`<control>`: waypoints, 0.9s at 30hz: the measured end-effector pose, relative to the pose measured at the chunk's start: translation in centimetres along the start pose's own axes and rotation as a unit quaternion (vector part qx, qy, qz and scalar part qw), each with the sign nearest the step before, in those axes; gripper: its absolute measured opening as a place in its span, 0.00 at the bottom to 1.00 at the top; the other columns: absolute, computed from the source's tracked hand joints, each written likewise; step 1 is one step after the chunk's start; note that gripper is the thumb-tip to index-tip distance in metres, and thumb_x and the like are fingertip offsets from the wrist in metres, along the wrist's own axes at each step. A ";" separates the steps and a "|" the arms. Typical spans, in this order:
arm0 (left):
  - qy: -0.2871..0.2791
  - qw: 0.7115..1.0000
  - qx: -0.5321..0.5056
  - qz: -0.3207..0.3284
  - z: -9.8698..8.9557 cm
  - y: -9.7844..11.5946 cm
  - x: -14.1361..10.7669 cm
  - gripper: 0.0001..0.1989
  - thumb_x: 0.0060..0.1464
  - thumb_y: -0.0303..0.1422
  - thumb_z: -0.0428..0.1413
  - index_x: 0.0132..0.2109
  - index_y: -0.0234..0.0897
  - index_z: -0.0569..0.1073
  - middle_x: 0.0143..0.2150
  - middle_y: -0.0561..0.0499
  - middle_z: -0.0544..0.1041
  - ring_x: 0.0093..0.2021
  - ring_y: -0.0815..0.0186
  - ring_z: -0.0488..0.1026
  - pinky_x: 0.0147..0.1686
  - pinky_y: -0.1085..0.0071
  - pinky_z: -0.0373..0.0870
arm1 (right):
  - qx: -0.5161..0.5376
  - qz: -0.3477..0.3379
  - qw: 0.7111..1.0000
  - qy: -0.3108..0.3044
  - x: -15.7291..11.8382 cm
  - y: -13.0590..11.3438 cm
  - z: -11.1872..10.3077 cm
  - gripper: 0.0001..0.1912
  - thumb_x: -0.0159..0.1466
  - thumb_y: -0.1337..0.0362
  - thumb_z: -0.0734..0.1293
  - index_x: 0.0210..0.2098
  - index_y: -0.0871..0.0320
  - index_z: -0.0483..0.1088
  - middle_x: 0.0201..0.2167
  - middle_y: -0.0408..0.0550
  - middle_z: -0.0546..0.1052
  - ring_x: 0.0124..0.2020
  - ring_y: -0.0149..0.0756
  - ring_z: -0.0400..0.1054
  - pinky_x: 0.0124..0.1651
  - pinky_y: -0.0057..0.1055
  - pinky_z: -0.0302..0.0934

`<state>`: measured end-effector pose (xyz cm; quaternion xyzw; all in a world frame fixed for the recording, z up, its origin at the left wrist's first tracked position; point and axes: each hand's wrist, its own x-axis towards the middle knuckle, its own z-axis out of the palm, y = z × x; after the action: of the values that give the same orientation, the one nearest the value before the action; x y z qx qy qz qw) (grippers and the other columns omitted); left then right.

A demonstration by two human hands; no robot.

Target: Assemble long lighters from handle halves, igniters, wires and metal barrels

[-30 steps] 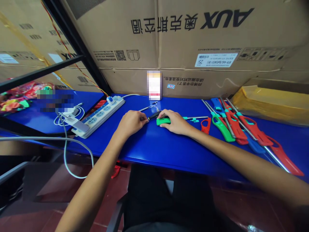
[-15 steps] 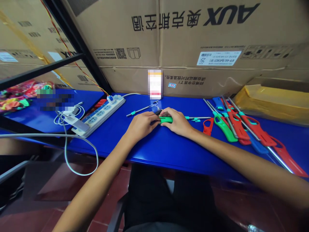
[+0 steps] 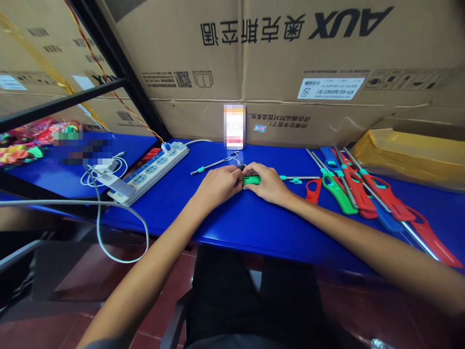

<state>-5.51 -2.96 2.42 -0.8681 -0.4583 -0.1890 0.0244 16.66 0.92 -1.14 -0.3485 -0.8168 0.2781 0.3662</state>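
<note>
In the head view, a green lighter handle (image 3: 251, 180) lies between my two hands, just above the blue table. My right hand (image 3: 271, 184) is closed around its right part. My left hand (image 3: 221, 184) has its fingers curled in at the handle's left end, where a small dark piece (image 3: 241, 167) peeks out; the fingertips are mostly hidden. Beyond my left hand rests a thin metal lighter tube (image 3: 214, 166) with a teal collar and a fine wire. A second tube (image 3: 305, 177) with teal bits extends right of my right hand, near a red handle piece (image 3: 313, 191).
Several gas lighters (image 3: 358, 186) in red, green and blue are heaped at the right. A phone (image 3: 234, 127) leans on the cardboard box (image 3: 269, 63) behind. At the left stand a power strip (image 3: 152, 169) and a looping white cable (image 3: 147, 228). A yellow-taped box (image 3: 407, 157) sits back right.
My left fingers have curled in further over the handle's left end, covering more of it and the dark piece. My right hand keeps its hold, nearly still.
</note>
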 end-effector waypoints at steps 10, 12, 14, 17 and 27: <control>0.051 0.991 -0.125 -0.025 -0.2 -0.7 -1.2 0.08 0.70 0.32 0.62 0.53 0.37 0.80 0.46 0.46 0.83 0.43 0.59 0.81 0.45 0.63 0.77 | -0.043 -0.049 0.998 -0.012 -0.1 0.0 -0.3 0.18 0.68 0.69 0.77 0.55 0.49 0.77 0.57 0.50 0.86 0.59 0.51 0.79 0.65 0.54 0.72; 0.049 0.985 -0.160 -0.035 -0.2 -0.8 -1.7 0.15 0.67 0.31 0.65 0.59 0.38 0.80 0.49 0.46 0.84 0.43 0.59 0.81 0.45 0.63 0.78 | -0.053 -0.074 0.996 -0.018 -0.3 -0.2 -0.5 0.17 0.72 0.68 0.75 0.58 0.48 0.77 0.60 0.51 0.85 0.62 0.53 0.77 0.67 0.56 0.70; 0.036 0.985 -0.164 -0.044 0.0 -0.9 -1.9 0.19 0.65 0.31 0.67 0.61 0.37 0.80 0.48 0.46 0.84 0.41 0.60 0.81 0.43 0.63 0.77 | -0.062 -0.094 0.993 -0.021 -0.4 -0.5 -0.6 0.15 0.74 0.67 0.72 0.58 0.47 0.76 0.60 0.52 0.84 0.63 0.54 0.76 0.67 0.57 0.69; 0.030 0.985 -0.164 -0.048 0.6 -1.1 -1.8 0.15 0.68 0.38 0.69 0.58 0.38 0.83 0.43 0.47 0.84 0.37 0.61 0.80 0.41 0.65 0.74 | -0.066 -0.104 0.992 -0.001 -0.6 -0.7 -0.6 0.12 0.74 0.69 0.70 0.54 0.49 0.75 0.55 0.52 0.84 0.58 0.54 0.76 0.63 0.54 0.70; 0.057 0.988 -0.146 0.006 0.8 -1.8 -2.1 0.15 0.72 0.43 0.66 0.57 0.39 0.86 0.44 0.46 0.86 0.37 0.62 0.80 0.40 0.67 0.75 | -0.042 -0.088 0.995 0.012 -0.5 -0.7 -0.7 0.12 0.70 0.68 0.74 0.51 0.47 0.77 0.51 0.48 0.86 0.55 0.53 0.77 0.61 0.52 0.70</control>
<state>-7.77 -3.35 0.72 -0.8530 -0.4185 -0.3026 -0.0756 17.21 0.21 -0.41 -0.2940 -0.8505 0.2060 0.3844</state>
